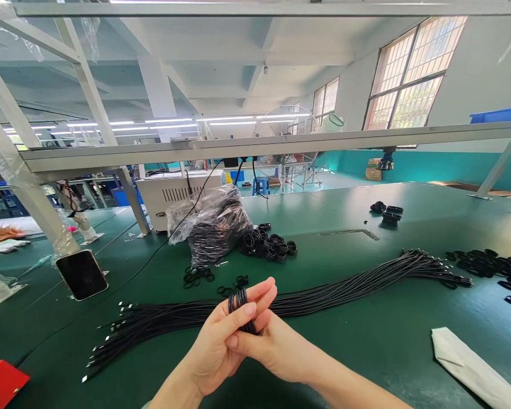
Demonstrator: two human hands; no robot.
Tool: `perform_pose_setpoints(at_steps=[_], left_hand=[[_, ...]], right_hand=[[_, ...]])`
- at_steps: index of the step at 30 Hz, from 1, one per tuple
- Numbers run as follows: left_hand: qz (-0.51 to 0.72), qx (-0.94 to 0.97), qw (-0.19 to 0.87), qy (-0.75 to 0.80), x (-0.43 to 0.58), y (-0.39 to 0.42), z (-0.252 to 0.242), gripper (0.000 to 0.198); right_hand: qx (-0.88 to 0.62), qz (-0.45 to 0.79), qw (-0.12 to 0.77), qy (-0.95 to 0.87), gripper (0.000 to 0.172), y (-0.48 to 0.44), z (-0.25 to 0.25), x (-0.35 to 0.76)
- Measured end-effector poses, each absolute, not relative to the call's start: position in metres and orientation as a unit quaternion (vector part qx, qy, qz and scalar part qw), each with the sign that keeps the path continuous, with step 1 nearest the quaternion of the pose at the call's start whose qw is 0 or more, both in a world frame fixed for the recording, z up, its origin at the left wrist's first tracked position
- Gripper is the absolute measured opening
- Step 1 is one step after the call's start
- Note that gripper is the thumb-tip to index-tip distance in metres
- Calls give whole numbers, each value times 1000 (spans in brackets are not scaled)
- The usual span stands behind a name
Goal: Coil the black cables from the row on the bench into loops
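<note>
The left hand [213, 349] and right hand [272, 349] were closed on a black cord coil [238, 301] at six o'clock, its lower part hidden between them.

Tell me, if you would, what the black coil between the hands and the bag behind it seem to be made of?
The black coil looks like rubber or PVC-sheathed cord, matte and tightly bent; its core is hidden. The bag looks like thin, glossy plastic film, probably polyethylene, creased and clear enough to show black contents.
</note>
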State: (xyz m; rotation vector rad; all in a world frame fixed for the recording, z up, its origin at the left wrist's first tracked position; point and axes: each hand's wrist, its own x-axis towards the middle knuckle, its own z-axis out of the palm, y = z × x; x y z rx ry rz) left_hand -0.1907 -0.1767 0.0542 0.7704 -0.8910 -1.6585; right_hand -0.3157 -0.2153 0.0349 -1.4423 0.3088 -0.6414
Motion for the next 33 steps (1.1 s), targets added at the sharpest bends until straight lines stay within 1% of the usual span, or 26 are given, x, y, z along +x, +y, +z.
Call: perform_pose_setpoints(at_steps=[3, 5, 7, 10, 12, 14, 15, 19, 21, 22, 24, 26, 28, 31, 33], left_hand=[[-685, 336, 526, -375, -194, -175, 50, 39], [-673, 336, 523, -400, -194, -174, 49, 38], [-665, 335, 511, -429, -192, -174, 50, 37], [-646, 337, 503, -465, -191, -172, 56, 33], [-631, 337, 511, -477, -192, -170, 59, 32], [-629, 335, 514, -478, -192, -169, 59, 32], [-633, 332, 514, -475, -192, -169, 58, 32], [-652, 301, 508, -476, -182, -172, 53, 34], [-669, 272, 485, -494, -175, -172, 55, 34], [-678, 262, 469, -502, -172, -172, 56, 35], [-687, 259, 451, -508, -171, -169, 61, 35], [-675, 279, 464, -501, -174, -164, 65, 34], [-659, 298, 483, -494, -179, -160, 65, 32], [-664, 297, 468, -502, -183, -158, 59, 27], [-674, 283, 453, -510, -183, -157, 53, 24]], right_hand=[[-652, -242, 696, 179, 29, -216, 28, -315], [-669, -233, 667, 230, 22, -216, 27, -316], [-684, -237, 641, 255, 16, -215, 29, -319], [-682, -275, 644, 211, 6, -214, 33, -321], [-674, -287, 658, 176, 10, -215, 34, -319], [-672, -272, 669, 164, 19, -216, 31, -317], [-675, -263, 669, 165, 20, -217, 29, -315], [-682, -253, 664, 173, 11, -220, 26, -314], [-673, -254, 674, 166, 9, -220, 28, -315], [-667, -255, 682, 157, 10, -220, 30, -316], [-650, -264, 699, 136, 16, -219, 34, -317], [-636, -268, 714, 120, 23, -217, 36, -317], [-632, -266, 718, 122, 21, -215, 37, -318], [-655, -235, 703, 146, 14, -211, 36, -323], [-673, -196, 696, 153, 15, -207, 35, -329]])
